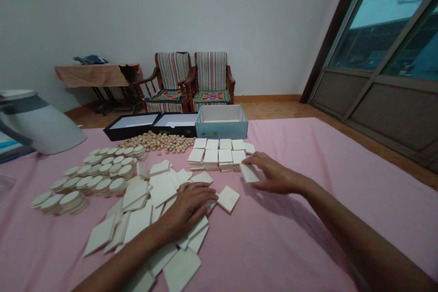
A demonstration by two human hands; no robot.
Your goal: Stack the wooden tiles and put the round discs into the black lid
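One square tile pinched between thumb and fingers of the right hand, in front of the blue box and a bit right, just beside the tile stacks; touching them or not, can't tell. Left hand lies over the loose tile pile, front-left of the blue box, fingers bent; can't tell if it grips anything. Step in hand looks like squaring tiles into stacked rows; next move probably calls for a small, level line-up of the held tile, no knocking. Edges: stacks sit close up to the blue box's front, little slack behind. Round discs and wooden beads crowd left of the blue box. Open room: bare pink cloth right of the blue box.
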